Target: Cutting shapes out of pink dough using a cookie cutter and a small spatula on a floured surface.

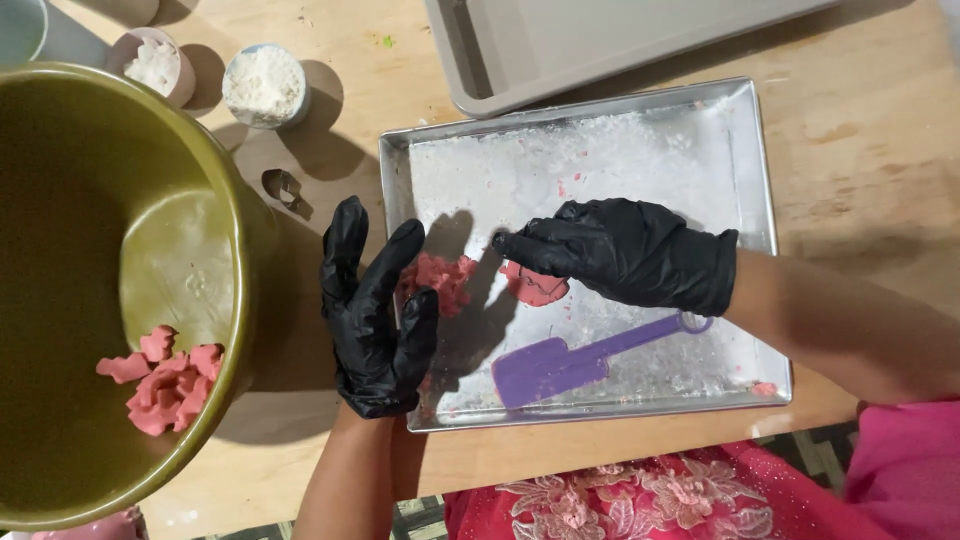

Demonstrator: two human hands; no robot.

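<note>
Both my hands wear black gloves over a floured metal tray (745, 160). My left hand (378, 305) rests at the tray's left edge, fingers spread, touching a lump of pink dough scraps (445, 278). My right hand (625, 250) reaches in from the right, its fingertips pressing on a flat round pink dough piece (538, 287) in the middle of the tray. A purple spatula (575, 358) lies in the tray below my right hand.
A large olive-green bowl (215, 250) at the left holds more pink dough scraps (165, 378). A small metal cutter (284, 187) lies between bowl and tray. Two small cups of white powder (263, 85) stand at the back left. A grey tray (560, 40) sits behind.
</note>
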